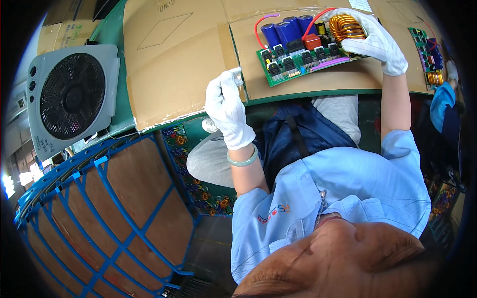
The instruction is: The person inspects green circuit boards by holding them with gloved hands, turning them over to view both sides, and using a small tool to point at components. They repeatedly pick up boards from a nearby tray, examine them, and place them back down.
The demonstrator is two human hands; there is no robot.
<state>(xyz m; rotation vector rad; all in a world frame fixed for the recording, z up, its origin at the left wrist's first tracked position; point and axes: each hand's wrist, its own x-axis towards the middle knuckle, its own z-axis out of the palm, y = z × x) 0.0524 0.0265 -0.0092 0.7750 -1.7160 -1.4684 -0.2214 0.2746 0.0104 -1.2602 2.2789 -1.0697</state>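
A green circuit board rests on the cardboard-covered table, tilted slightly toward me. It carries blue cylindrical capacitors, a copper-wound coil, a red block and black components, with red wires rising from it. My right hand, in a white glove, grips the board's right end, thumb and fingers around the coil. My left hand, also gloved, is off the board to its left, above the table's near edge. Its thumb and forefinger are pinched together; what lies between them is too small to make out.
Cardboard covers the green table. A grey box fan stands at the left. Below it is a blue wire-frame cart with brown panels. Another circuit board lies at the far right, near a co-worker's blue sleeve. More boards sit under the table.
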